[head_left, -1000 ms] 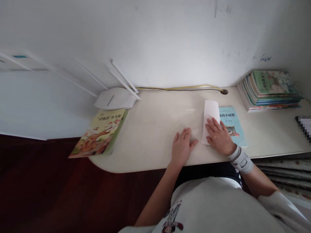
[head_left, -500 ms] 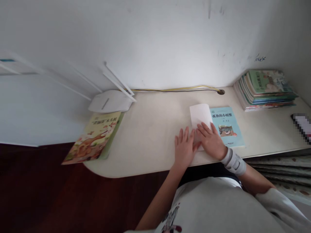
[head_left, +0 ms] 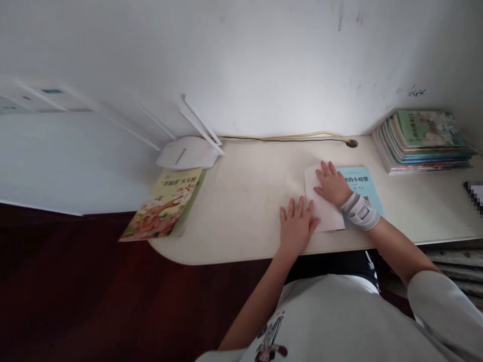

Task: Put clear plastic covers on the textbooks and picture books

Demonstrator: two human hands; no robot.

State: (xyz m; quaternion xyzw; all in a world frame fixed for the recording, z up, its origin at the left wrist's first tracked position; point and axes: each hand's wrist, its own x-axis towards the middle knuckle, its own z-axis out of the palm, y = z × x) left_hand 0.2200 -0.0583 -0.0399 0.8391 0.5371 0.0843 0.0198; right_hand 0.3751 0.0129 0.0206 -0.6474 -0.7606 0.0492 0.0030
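A light blue book point(head_left: 372, 193) lies on the desk with a white paper sheet point(head_left: 325, 213) over its left part. Flat on the upper part of that sheet rests my right hand point(head_left: 333, 186), fingers spread, a grey-white strap around its wrist. My left hand point(head_left: 296, 225) lies with fingers apart on the desk, its thumb at the sheet's lower left edge. The blue book's cover picture and part of its title are hidden by the right hand and wrist.
A stack of books point(head_left: 426, 143) stands at the back right. At the left, a white router point(head_left: 186, 153) with antennas sits behind a yellow-green book point(head_left: 166, 203) that overhangs the desk edge. Cables point(head_left: 279, 139) run along the wall to a hole point(head_left: 351, 144). A blurred-out object point(head_left: 476, 196) lies far right.
My right hand has slid up and away from me over the sheet, which now lies flatter. The left hand stays near the sheet's left edge. The whole view has shifted slightly.
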